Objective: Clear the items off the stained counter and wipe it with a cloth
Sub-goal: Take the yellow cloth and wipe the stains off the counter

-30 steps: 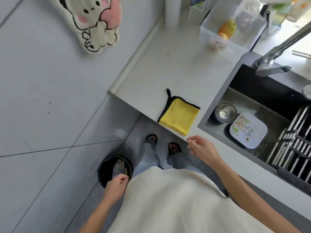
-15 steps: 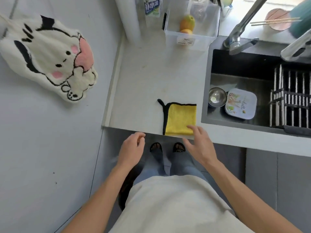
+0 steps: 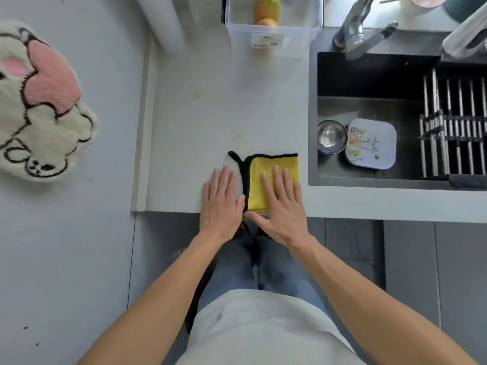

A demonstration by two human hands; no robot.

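1. The yellow microfibre cloth (image 3: 266, 177) lies folded at the counter's (image 3: 210, 114) front edge, beside the sink (image 3: 369, 111).
2. The right hand (image 3: 280, 204) lies flat on it, fingers straight, probably to press and slide it.
3. The left hand (image 3: 221, 204) rests flat on bare counter just beside it, likely for bracing.
4. Faint stains show mid-counter.
5. The square plate (image 3: 371, 143) in the sink reads "hello"; the clear container's (image 3: 274, 35) label is illegible.

I can read only "hello" in script on the square plate (image 3: 371, 144); the clear bin's (image 3: 274, 27) label (image 3: 266, 41) is too blurred.
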